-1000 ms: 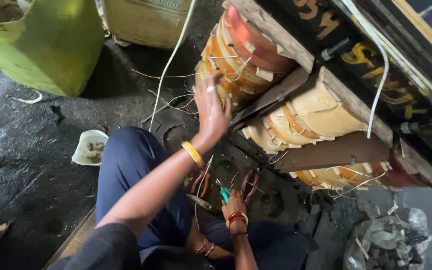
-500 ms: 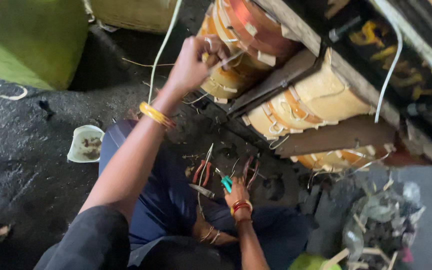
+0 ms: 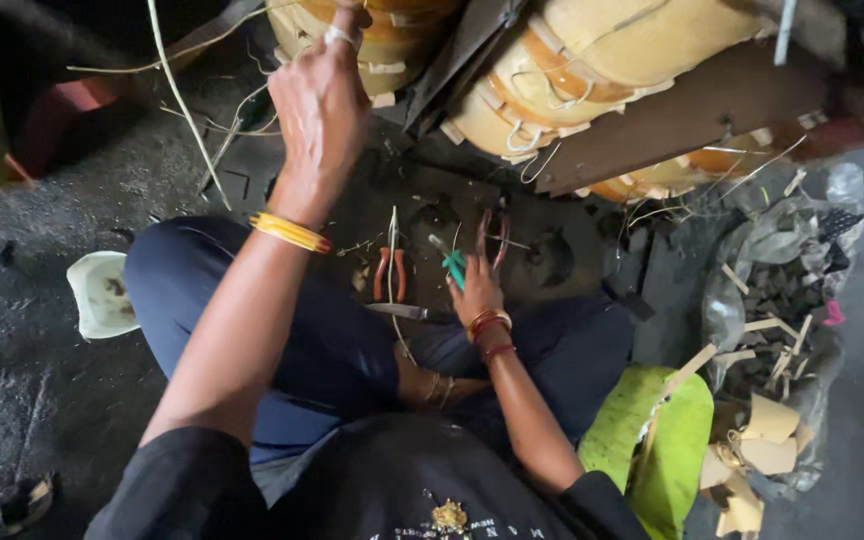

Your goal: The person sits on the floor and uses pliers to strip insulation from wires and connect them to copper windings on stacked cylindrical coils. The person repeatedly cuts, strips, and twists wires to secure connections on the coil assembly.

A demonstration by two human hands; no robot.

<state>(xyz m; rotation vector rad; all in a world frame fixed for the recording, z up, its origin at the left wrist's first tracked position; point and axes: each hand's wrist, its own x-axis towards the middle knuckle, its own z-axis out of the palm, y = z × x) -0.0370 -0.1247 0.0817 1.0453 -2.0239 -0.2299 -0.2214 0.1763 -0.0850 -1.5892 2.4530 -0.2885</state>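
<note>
My left hand (image 3: 320, 105) reaches up to a yellow and orange wound coil (image 3: 392, 40); its fingertips curl at the coil's edge and run out of the top of the view. It wears a ring and yellow bangles. My right hand (image 3: 474, 292) rests low on the dark floor in front of my crossed legs, with its fingers around a green-handled tool (image 3: 453, 264). Red-handled pliers (image 3: 499, 232) lie just beyond that hand. Orange-handled pliers (image 3: 390, 273) and a flat metal blade (image 3: 398, 311) lie to its left.
A second, larger coil (image 3: 602, 50) sits to the right above a brown plate (image 3: 692, 115). A white bowl (image 3: 97, 292) stands left of my knee. A clear bag of scraps (image 3: 782, 330) and a green bag (image 3: 657, 440) are at the right. Thin wires hang at upper left.
My left hand has risen from the coil's lower side to its upper edge. The view has tilted down and closer. My right hand stays by the tools on the floor.
</note>
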